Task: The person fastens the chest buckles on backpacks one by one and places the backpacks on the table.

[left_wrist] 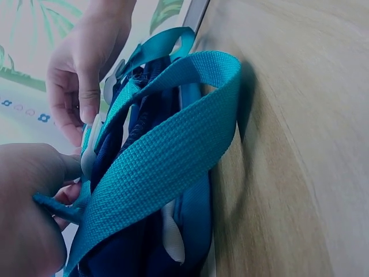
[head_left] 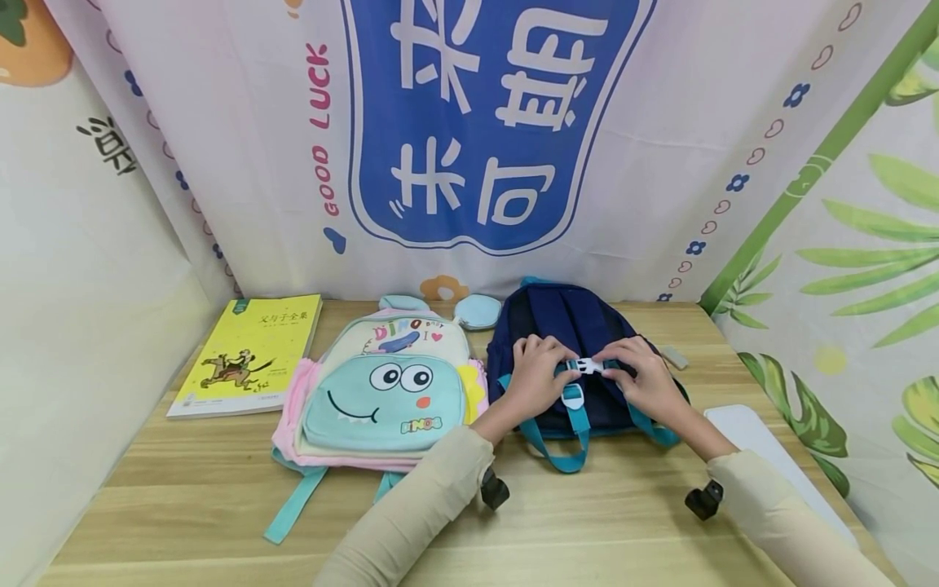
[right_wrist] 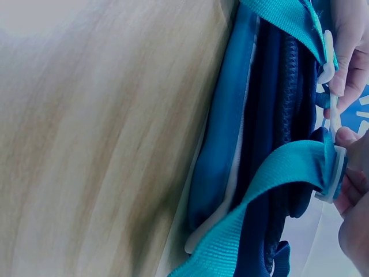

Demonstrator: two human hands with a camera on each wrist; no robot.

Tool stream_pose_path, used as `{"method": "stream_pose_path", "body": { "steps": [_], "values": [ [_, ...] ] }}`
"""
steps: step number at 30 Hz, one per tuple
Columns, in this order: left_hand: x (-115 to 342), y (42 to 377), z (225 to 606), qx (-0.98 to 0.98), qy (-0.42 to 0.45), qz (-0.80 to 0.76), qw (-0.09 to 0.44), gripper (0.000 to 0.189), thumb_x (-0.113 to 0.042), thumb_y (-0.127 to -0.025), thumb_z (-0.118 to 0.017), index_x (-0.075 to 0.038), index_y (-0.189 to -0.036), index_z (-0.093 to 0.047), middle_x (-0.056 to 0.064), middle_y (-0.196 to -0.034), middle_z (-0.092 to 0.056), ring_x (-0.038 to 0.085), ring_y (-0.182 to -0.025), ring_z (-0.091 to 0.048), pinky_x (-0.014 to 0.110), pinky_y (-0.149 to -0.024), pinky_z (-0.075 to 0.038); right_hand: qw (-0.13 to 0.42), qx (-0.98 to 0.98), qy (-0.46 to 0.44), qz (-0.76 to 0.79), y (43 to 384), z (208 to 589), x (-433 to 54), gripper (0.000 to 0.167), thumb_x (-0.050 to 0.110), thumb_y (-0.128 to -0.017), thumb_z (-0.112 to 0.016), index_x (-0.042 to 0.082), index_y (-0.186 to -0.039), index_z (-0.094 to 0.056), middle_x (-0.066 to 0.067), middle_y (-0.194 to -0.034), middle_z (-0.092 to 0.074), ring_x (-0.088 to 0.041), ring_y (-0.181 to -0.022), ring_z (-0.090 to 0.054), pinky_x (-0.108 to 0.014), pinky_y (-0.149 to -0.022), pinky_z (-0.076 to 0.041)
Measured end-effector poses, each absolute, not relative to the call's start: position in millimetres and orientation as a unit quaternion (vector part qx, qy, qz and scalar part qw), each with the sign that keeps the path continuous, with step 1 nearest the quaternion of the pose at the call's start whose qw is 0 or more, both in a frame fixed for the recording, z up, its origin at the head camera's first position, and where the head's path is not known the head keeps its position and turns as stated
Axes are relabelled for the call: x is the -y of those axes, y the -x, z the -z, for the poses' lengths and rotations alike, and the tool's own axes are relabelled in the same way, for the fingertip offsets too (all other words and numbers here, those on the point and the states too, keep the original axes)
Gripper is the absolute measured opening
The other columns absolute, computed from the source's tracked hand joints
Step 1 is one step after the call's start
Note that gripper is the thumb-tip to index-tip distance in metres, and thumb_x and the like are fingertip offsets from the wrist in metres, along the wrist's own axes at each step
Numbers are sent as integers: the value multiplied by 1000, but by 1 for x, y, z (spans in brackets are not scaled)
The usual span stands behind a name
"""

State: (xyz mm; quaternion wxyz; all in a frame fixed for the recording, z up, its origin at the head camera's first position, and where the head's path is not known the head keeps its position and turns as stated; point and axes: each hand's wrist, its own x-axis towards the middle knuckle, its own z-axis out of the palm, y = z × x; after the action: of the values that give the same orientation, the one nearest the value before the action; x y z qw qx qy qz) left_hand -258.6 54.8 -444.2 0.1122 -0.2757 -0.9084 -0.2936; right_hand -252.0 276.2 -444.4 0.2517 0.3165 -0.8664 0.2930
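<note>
A navy backpack [head_left: 543,314] lies on the table with its shoulder straps upward. Across its straps runs a white plastic side-release buckle [head_left: 587,366]. My left hand [head_left: 539,373] pinches the buckle's left end by its teal webbing, and my right hand [head_left: 645,379] pinches the right end between thumb and fingers. Below the left hand, a white strap adjuster [head_left: 573,397] sits on a teal strap [head_left: 578,420] that loops toward the front. In the left wrist view the looped teal webbing [left_wrist: 167,150] covers part of the pack. The right wrist view shows another adjuster [right_wrist: 334,173] beside the right hand.
Left of the navy pack lies a pink and mint dinosaur backpack [head_left: 385,399], its round light-blue piece [head_left: 478,311] behind. A yellow book [head_left: 253,350] is at the far left. A white flat board [head_left: 770,465] and a small grey block [head_left: 674,357] lie on the right.
</note>
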Motion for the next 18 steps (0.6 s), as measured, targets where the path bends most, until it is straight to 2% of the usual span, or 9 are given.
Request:
{"method": "stream_pose_path", "body": {
  "steps": [15, 18],
  "values": [
    [-55, 259, 442, 911, 290, 269, 120, 24, -35, -100, -65, -22, -119, -73, -4, -117, -65, 18, -103, -47, 45, -108, -30, 270, 866, -329, -263, 249, 442, -275, 32, -15, -73, -81, 2, -99, -76, -12, -101, -73, -28, -100, -61, -18, -89, -45],
    [-55, 258, 441, 911, 292, 267, 119, 24, -34, -100, -64, -22, -119, -73, -3, -117, -65, 18, -104, -48, 45, -108, -30, 274, 866, -328, -259, 249, 442, -275, 32, -15, -72, -81, 3, -99, -76, -12, -101, -73, -28, -100, -62, -21, -88, -47]
  ]
}}
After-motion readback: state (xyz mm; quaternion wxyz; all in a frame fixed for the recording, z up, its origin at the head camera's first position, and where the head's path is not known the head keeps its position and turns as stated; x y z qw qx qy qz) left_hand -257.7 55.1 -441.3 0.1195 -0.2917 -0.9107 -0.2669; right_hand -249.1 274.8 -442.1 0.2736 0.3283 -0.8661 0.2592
